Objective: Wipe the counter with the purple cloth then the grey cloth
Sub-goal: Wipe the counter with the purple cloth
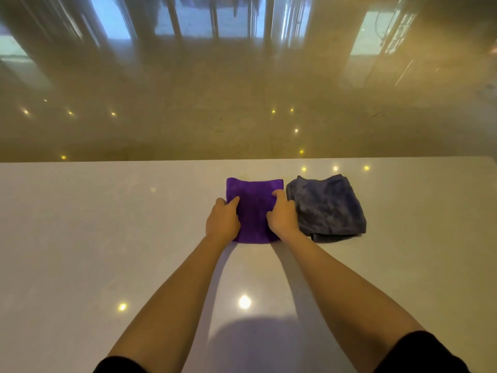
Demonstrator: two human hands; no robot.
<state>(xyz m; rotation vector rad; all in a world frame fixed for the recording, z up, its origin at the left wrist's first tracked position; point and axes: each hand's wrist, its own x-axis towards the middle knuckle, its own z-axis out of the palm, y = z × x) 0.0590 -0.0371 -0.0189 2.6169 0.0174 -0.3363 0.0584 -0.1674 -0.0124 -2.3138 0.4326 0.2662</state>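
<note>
A folded purple cloth lies flat on the glossy white counter, near its far edge. My left hand rests on the cloth's left side with the fingers curled onto the fabric. On the cloth's right side sits my right hand, fingers bent and pressing into it. Just to the right, touching or almost touching the purple one, a folded grey cloth lies untouched. Both hands hide the purple cloth's side edges.
The counter's far edge runs straight across the view, with a shiny tan floor beyond it. Wide bare counter surface stretches left of the cloths and toward me. Ceiling lights reflect in the counter top.
</note>
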